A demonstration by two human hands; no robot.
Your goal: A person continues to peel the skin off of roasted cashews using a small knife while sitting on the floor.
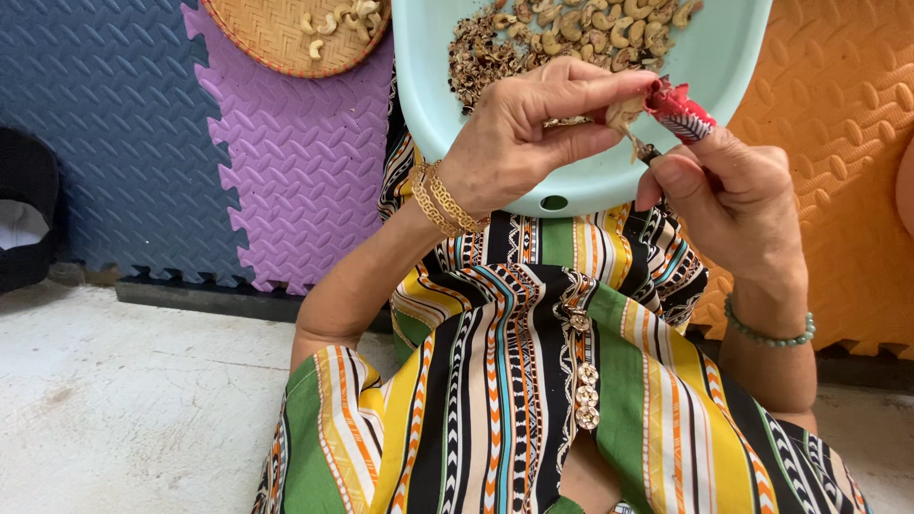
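Observation:
My left hand (519,133) pinches a pale cashew nut (624,111) between thumb and fingers over a light blue plastic tray (590,181). My right hand (728,195) grips a small dark-bladed knife (649,152), its tip touching the nut. A red patterned cloth guard (678,108) covers my right forefinger. The tray rests on my lap and holds several unpeeled cashews (595,27) and a heap of brown skins (481,59). Gold bangles ring my left wrist; a green bead bracelet rings my right.
A round woven basket (271,38) with several peeled cashews (333,19) sits at the top left on foam floor mats, blue, purple (295,162) and orange (847,124). A black object (27,224) lies at the far left. Bare concrete floor (133,400) is near me.

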